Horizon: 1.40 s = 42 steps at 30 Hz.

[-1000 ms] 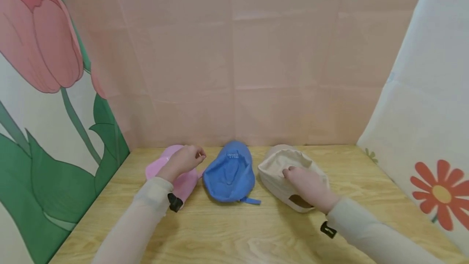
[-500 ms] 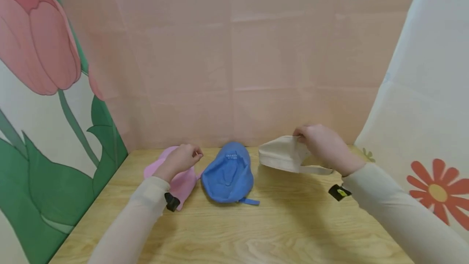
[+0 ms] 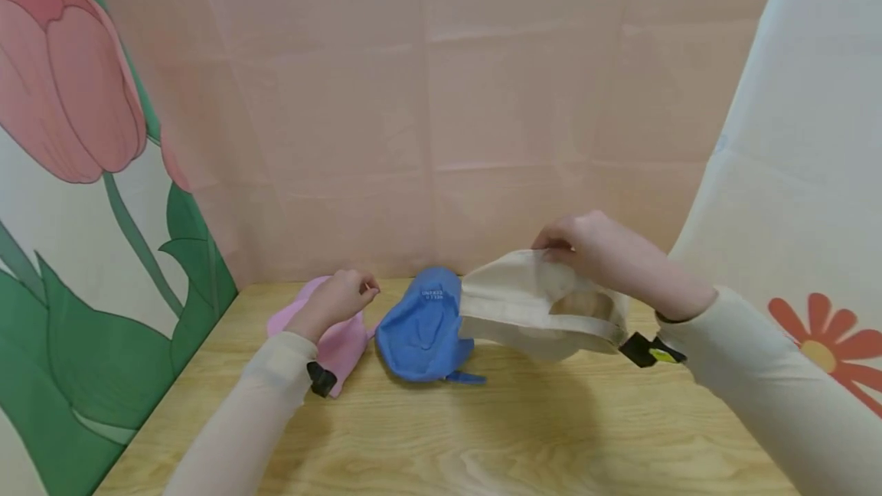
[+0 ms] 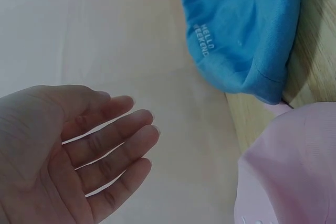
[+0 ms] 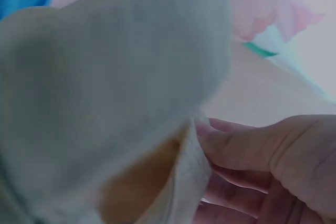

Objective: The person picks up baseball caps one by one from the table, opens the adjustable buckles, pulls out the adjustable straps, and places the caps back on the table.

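Observation:
My right hand pinches a cream baseball cap by its crown, near the back opening. The cap hangs over the table on the right, and in the head view it overlaps the edge of the blue cap. In the right wrist view the thumb and fingers grip the cream fabric. My left hand hovers over the pink cap with loosely bent fingers and nothing in them. Small white lettering shows on the blue cap in the left wrist view.
The caps are on a wood-grain table. A pink cloth backdrop hangs behind it. Flower-printed cloths stand at both sides, with a tulip at left and a red flower at right.
My right hand has taken hold of the cream cap, lifted it off the table, turned it over and brought it left toward the blue cap. The left hand has hardly moved.

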### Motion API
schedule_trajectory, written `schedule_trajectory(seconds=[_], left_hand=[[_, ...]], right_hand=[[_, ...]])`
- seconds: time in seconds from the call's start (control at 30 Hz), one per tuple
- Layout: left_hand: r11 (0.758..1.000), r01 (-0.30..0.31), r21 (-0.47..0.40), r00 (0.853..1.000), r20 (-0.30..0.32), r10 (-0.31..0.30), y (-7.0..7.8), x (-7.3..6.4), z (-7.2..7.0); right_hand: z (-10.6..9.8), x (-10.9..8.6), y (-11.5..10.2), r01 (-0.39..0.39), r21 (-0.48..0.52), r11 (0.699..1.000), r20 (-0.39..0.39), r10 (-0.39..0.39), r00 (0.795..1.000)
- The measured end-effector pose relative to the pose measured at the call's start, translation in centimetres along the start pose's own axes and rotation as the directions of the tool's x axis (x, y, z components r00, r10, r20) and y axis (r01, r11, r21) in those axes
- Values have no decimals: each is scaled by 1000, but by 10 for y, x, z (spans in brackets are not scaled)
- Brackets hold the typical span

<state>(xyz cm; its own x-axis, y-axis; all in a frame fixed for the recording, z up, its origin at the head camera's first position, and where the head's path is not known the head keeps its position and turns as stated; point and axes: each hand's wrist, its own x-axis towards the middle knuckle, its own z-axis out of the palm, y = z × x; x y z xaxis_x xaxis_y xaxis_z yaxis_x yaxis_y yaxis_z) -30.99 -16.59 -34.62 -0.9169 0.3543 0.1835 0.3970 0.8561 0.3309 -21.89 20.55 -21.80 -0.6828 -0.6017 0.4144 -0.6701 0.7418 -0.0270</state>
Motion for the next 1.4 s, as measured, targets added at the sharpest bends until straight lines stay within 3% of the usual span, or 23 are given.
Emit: schedule_trajectory(seconds=[0.37,0.67,0.8,0.9,1.0,1.07,1.13,1.23,1.4], left_hand=[[1000,11,-5,1000,-1,-11,-4,-2,0],[1000,18,5,1000,3,-18,-3,-3,0],[999,-26,-18,999,-27,26,1,-3,-2],[994,-103,-39,991,-90,99,15,-6,-9],[976,-197,-93,965,-195,176,43,-13,-20],[948,-257,-188,945,-256,205,66,-19,-28],[900,-317,-299,928,-294,229,89,-25,-35],[834,-370,-410,919,-292,265,114,-29,-39],[819,-394,-417,911,-293,289,130,-27,-35]], right_hand=[[-20,6,-30,153,67,986,40,-156,987],[-5,34,-45,178,127,976,101,-191,976],[-2,45,-46,164,153,974,110,-182,977],[0,50,-46,148,171,974,126,-170,977],[1,52,-45,154,178,972,133,-179,975],[1,53,-44,159,182,970,135,-184,974],[1,53,-44,162,189,969,135,-189,973],[1,55,-43,159,199,967,130,-187,974],[2,57,-42,177,220,959,111,-205,973]])
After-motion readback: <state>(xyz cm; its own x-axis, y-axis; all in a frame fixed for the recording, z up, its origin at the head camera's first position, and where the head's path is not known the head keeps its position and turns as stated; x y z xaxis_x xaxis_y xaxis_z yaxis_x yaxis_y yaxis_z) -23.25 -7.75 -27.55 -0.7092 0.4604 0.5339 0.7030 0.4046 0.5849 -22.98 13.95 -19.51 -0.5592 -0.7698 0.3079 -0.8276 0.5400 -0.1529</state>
